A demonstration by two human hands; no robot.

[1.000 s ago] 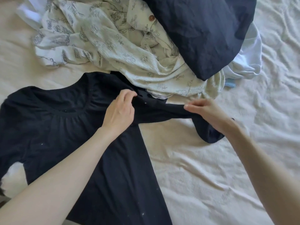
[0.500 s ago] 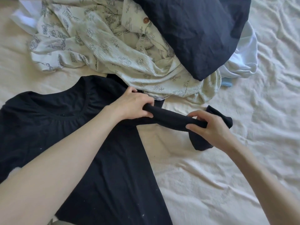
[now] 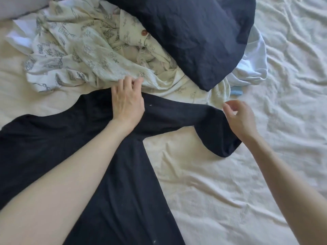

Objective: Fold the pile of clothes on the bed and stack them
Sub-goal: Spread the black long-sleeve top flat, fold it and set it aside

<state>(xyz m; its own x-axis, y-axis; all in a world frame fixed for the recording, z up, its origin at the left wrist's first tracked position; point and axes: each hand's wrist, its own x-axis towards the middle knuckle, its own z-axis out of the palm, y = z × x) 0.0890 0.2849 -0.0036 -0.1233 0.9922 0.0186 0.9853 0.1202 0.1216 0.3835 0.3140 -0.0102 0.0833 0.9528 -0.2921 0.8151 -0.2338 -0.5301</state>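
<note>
A black long-sleeved top [image 3: 53, 147] lies spread flat on the bed, its right sleeve [image 3: 185, 117] stretched out to the right. My left hand [image 3: 128, 101] rests flat at the shoulder of the top, fingertips touching the edge of the patterned cream shirt [image 3: 85, 55]. My right hand [image 3: 240, 117] hovers over the sleeve's cuff end with fingers loosely curled, holding nothing. Behind lies the unfolded pile: the cream shirt, a dark navy garment [image 3: 194, 32] on top of it, and a white garment [image 3: 251, 68] under that.
The cream bedsheet [image 3: 230, 191] is wrinkled and covers the right and lower right of the view. A small light blue piece of cloth [image 3: 236, 91] peeks out under the pile. A grey pillow edge [image 3: 14, 7] sits at the top left.
The sleeve, bunched and lifted between both hands earlier, now lies flat and spread to the right. Both hands have let go; the left moved up to the shoulder.
</note>
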